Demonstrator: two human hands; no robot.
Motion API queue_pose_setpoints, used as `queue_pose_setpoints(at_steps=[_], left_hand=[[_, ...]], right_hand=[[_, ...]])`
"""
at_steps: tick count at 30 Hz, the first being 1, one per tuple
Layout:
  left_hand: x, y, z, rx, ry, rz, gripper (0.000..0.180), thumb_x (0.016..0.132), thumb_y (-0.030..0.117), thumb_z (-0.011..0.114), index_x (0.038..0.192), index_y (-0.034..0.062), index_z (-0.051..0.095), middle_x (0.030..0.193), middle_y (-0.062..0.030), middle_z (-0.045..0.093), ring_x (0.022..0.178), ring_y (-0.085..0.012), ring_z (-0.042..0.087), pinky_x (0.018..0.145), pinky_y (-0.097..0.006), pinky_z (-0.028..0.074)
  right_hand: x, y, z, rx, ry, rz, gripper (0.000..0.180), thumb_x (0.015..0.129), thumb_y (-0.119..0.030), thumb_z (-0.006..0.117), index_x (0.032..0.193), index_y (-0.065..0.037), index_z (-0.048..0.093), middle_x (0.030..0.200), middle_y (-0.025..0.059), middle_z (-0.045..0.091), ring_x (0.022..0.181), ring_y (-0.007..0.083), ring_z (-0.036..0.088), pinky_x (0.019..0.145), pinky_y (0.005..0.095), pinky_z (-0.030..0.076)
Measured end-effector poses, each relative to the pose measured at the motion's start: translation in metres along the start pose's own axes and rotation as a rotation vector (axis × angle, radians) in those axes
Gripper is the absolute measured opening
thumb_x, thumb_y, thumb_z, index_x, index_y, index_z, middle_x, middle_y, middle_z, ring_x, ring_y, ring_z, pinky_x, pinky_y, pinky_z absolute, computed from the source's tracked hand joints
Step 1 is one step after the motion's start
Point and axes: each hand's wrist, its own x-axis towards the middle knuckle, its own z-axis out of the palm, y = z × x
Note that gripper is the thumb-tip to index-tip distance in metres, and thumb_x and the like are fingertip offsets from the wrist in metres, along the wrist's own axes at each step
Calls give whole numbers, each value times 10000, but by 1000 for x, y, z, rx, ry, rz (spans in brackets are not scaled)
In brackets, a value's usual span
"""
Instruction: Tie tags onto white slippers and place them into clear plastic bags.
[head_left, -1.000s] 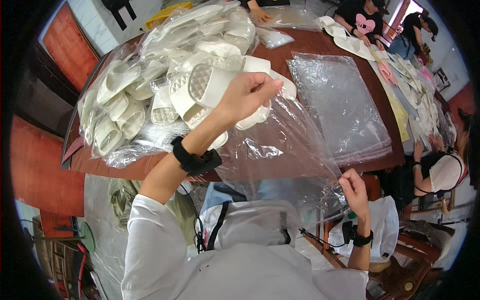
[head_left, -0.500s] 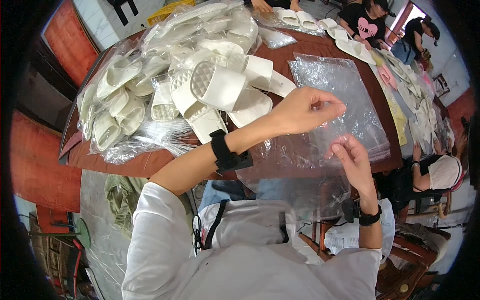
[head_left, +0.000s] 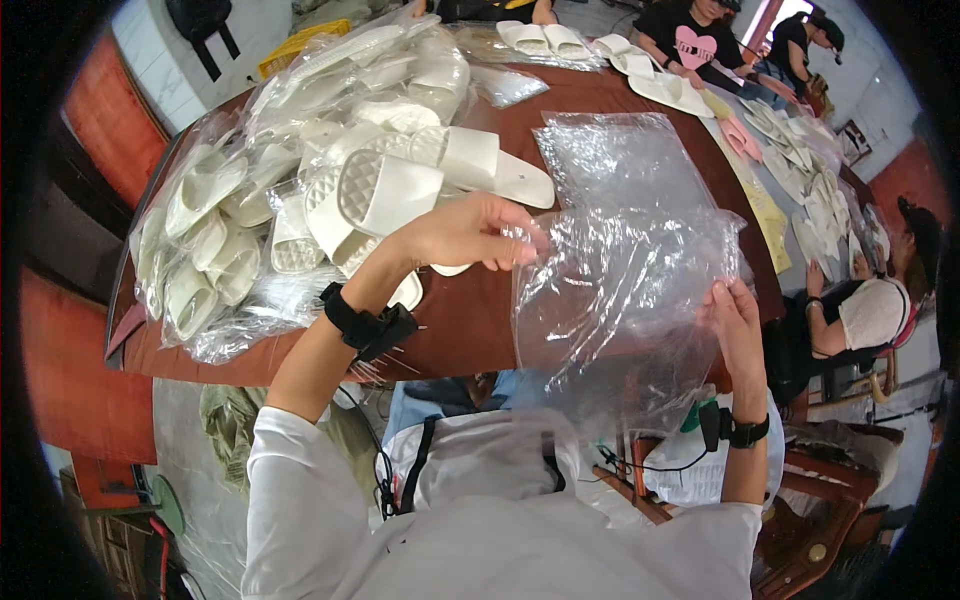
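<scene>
A clear plastic bag [head_left: 620, 300] is stretched between my two hands, hanging over the table's near edge. My left hand [head_left: 480, 235] is closed in a pinch on the bag's upper left edge. At the bag's right edge, the fingers and thumb of my right hand [head_left: 733, 312] are closed on the film. Behind the bag lies a flat stack of clear bags [head_left: 625, 160], partly covered by it. Loose cream slippers [head_left: 400, 200] with quilted insoles lie heaped just beyond my left hand; my wrist and forearm hide some of them.
Bagged slippers [head_left: 205, 235] are piled on the left of the brown-covered table [head_left: 460, 335]. A yellow crate [head_left: 305, 45] stands behind. More slippers [head_left: 665, 88] lie along the right side, where other people [head_left: 690, 45] sit and stand. A wooden chair [head_left: 815, 510] is at my right.
My left hand has moved left and slightly down, away from my right hand, which has shifted a little right. The bag, bunched and hanging before, is now spread wide between them.
</scene>
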Motion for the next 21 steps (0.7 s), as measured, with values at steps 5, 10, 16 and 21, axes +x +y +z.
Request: queue_pose_setpoints(at_steps=[5,10,16,21], left_hand=[[22,20,1,-142,139,-122,257,943,253,579,1055,46,680,913,-37,655,729,-109,625,641,-229,540],[45,37,-15,-348,240,-95,297,971,210,516,1168,16,625,963,-89,693,757,-118,663,638,-252,569],[74,63,-45,-448,426,-46,271,984,177,485,1177,5,567,991,-97,669,805,-159,681,659,-276,581],[117,41,-64,-412,420,-10,287,983,161,480,1198,-16,548,1034,-121,645,843,-196,682,697,-302,587]], right_hand=[[24,14,-34,-106,-6,-36,202,968,-253,570,1022,-62,600,806,-23,590,653,72,556,568,231,450],[33,-16,-42,-18,-37,18,262,966,-268,570,1086,-37,599,827,-15,610,664,81,565,567,217,443],[26,-3,-89,-209,-500,189,270,943,-318,604,1008,-56,619,856,-7,644,801,87,635,685,232,527],[43,3,-103,-18,-118,152,211,965,-276,576,884,-84,613,715,-70,519,638,26,472,586,182,386]])
